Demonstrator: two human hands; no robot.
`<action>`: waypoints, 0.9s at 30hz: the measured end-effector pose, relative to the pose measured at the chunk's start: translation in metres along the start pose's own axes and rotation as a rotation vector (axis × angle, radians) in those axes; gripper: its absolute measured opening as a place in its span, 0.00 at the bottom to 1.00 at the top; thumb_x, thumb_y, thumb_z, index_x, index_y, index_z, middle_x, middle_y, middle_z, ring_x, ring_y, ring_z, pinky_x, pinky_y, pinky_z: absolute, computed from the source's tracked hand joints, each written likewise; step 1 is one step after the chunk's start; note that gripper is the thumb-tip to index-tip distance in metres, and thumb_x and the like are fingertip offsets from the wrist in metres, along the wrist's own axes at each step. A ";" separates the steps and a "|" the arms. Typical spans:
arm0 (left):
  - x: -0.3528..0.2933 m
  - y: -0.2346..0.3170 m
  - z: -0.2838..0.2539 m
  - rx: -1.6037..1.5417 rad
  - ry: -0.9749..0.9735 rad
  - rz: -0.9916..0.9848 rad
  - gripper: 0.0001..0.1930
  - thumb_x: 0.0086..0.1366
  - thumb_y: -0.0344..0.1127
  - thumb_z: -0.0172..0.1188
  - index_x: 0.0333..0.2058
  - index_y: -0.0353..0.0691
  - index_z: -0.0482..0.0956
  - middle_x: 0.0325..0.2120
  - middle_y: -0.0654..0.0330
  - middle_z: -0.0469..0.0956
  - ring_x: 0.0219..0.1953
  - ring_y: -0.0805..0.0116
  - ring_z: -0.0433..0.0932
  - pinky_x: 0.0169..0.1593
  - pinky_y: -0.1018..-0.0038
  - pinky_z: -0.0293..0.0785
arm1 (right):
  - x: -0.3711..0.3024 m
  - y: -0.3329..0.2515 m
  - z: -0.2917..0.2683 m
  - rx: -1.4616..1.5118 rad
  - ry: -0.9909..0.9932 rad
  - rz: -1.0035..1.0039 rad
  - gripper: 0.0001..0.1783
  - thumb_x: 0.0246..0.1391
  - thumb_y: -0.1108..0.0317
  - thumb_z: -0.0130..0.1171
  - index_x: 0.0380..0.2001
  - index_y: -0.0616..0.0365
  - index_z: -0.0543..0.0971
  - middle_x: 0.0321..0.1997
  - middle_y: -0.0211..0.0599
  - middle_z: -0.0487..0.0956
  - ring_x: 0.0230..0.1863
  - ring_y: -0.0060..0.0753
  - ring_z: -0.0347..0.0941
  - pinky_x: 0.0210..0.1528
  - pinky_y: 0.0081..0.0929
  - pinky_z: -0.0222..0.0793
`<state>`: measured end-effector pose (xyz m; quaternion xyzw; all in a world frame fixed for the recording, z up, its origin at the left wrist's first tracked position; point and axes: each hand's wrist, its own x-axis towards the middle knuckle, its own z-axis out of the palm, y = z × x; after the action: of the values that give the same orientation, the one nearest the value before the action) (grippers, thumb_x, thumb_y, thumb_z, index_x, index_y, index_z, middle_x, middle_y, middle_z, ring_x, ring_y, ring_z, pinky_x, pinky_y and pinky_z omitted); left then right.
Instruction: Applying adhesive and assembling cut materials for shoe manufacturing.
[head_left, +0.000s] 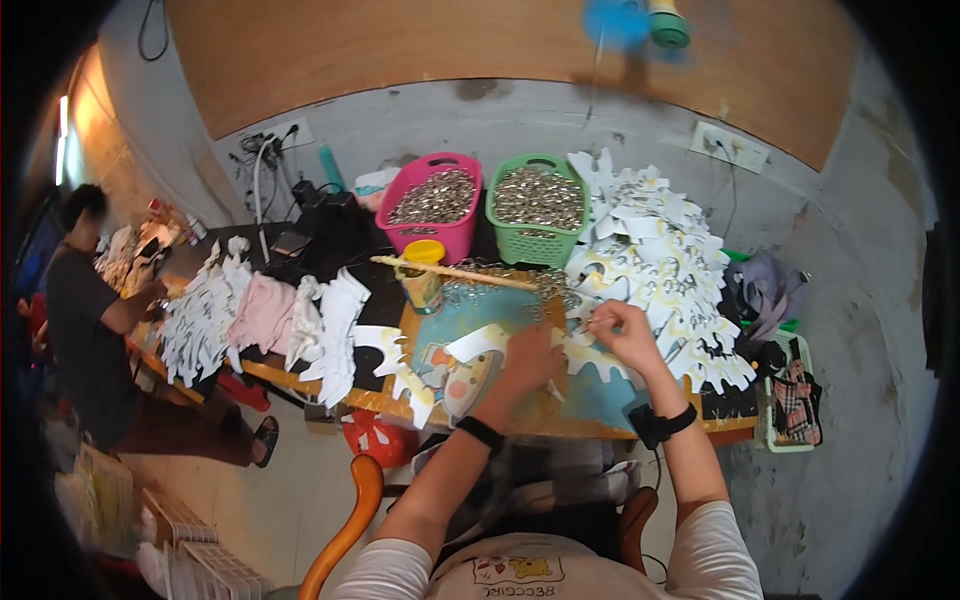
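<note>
On the blue-topped part of the table lies a white cut-out piece (478,343) with a toothed, wavy edge. My left hand (530,358) is over it, fingers together and gripping it; the fingertips are partly hidden. Just to the right, my right hand (624,336) is raised in a pinch above another white piece (594,359). What sits between thumb and finger is too small to make out. Beyond my hands lies a loose heap of small metal clips (490,290). A long wooden stick (455,272) rests in front of a yellow-topped can (424,275).
A pink basket (392,226) and a green basket (541,250), full of metal parts, stand at the back. White pieces with yellow smears (655,260) pile up at right. Folded cloths (262,312) lie left. Another person (90,320) works at far left.
</note>
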<state>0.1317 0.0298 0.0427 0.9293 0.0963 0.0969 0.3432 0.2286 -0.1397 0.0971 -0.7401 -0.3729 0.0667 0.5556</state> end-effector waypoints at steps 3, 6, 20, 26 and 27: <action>0.005 0.004 0.014 0.120 -0.051 -0.071 0.28 0.54 0.42 0.64 0.51 0.36 0.71 0.44 0.46 0.74 0.50 0.47 0.71 0.53 0.53 0.66 | -0.003 0.002 0.001 0.104 0.000 0.051 0.04 0.51 0.78 0.61 0.28 0.62 0.75 0.26 0.26 0.77 0.27 0.13 0.69 0.32 0.15 0.65; 0.004 -0.001 0.025 0.217 0.071 -0.040 0.21 0.51 0.38 0.64 0.43 0.36 0.72 0.36 0.48 0.75 0.41 0.47 0.76 0.48 0.54 0.68 | -0.010 -0.006 0.009 0.158 0.016 0.098 0.05 0.51 0.78 0.61 0.29 0.63 0.74 0.28 0.27 0.79 0.30 0.14 0.72 0.35 0.15 0.66; 0.012 0.003 0.010 0.192 0.220 -0.030 0.15 0.48 0.37 0.65 0.34 0.36 0.80 0.36 0.54 0.79 0.39 0.51 0.77 0.46 0.56 0.68 | -0.033 0.015 -0.007 0.295 0.086 0.109 0.10 0.54 0.79 0.59 0.41 0.66 0.79 0.31 0.31 0.81 0.33 0.17 0.76 0.38 0.14 0.69; 0.000 0.043 -0.040 -0.603 0.182 0.173 0.11 0.52 0.30 0.67 0.34 0.37 0.79 0.30 0.54 0.80 0.36 0.65 0.80 0.40 0.69 0.75 | -0.041 -0.028 -0.015 0.255 0.274 -0.132 0.12 0.55 0.81 0.57 0.44 0.65 0.76 0.34 0.32 0.81 0.40 0.19 0.76 0.44 0.17 0.69; -0.008 0.052 -0.052 -0.605 0.175 0.182 0.11 0.52 0.30 0.67 0.34 0.37 0.79 0.30 0.54 0.80 0.36 0.65 0.80 0.40 0.69 0.75 | -0.043 -0.042 -0.015 0.242 0.263 -0.161 0.09 0.54 0.80 0.57 0.40 0.64 0.77 0.37 0.34 0.81 0.42 0.22 0.76 0.47 0.20 0.69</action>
<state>0.1173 0.0212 0.1143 0.7780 0.0086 0.2309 0.5842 0.1859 -0.1739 0.1260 -0.6379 -0.3443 -0.0310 0.6881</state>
